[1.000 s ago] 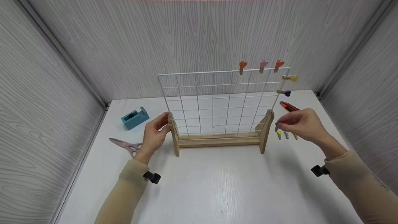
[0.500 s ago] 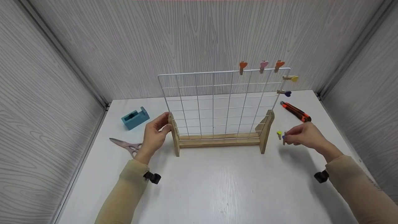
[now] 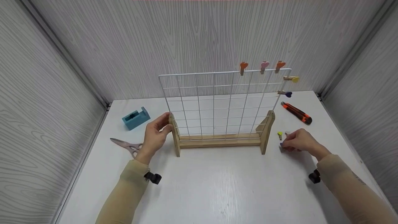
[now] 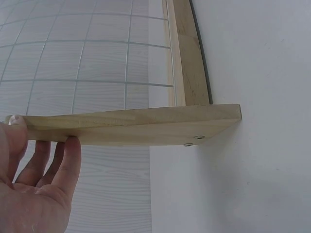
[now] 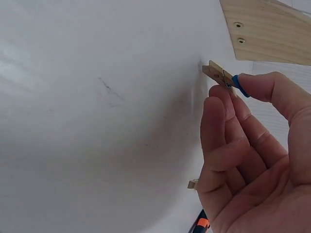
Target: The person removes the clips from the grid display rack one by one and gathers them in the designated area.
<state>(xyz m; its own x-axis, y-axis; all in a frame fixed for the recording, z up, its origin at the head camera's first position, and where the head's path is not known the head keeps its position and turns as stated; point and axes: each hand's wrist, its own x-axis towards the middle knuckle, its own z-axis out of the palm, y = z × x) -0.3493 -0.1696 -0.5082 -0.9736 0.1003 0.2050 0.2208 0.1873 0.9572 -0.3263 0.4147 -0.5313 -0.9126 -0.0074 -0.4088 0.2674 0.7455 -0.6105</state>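
A white wire grid [image 3: 214, 99] stands upright in a wooden stand [image 3: 220, 143]. My left hand [image 3: 155, 134] grips the stand's left side board [image 4: 131, 127], thumb on one face and fingers on the other. To the right of the stand, low over the table, my right hand [image 3: 299, 140] pinches a small wooden clothespin [image 5: 218, 73] with a blue end between thumb and fingers. The thumb hides part of that end. Behind this hand lies a clothespin with a yellow end [image 3: 280, 135]; a pale-ended clothespin [image 3: 287, 133] is partly covered by the hand.
Clipped on the grid are orange [image 3: 243, 67], pink [image 3: 264, 66], orange [image 3: 280, 66], yellow [image 3: 293, 79] and dark blue [image 3: 286, 93] heart clothespins. A utility knife [image 3: 297, 113] lies back right. Scissors [image 3: 126, 145] and a teal tape dispenser [image 3: 136, 119] are at left.
My right hand has come down and toward me from beside the stand's right board, carrying the blue-ended clothespin close to the table. The left hand stays put on the stand.
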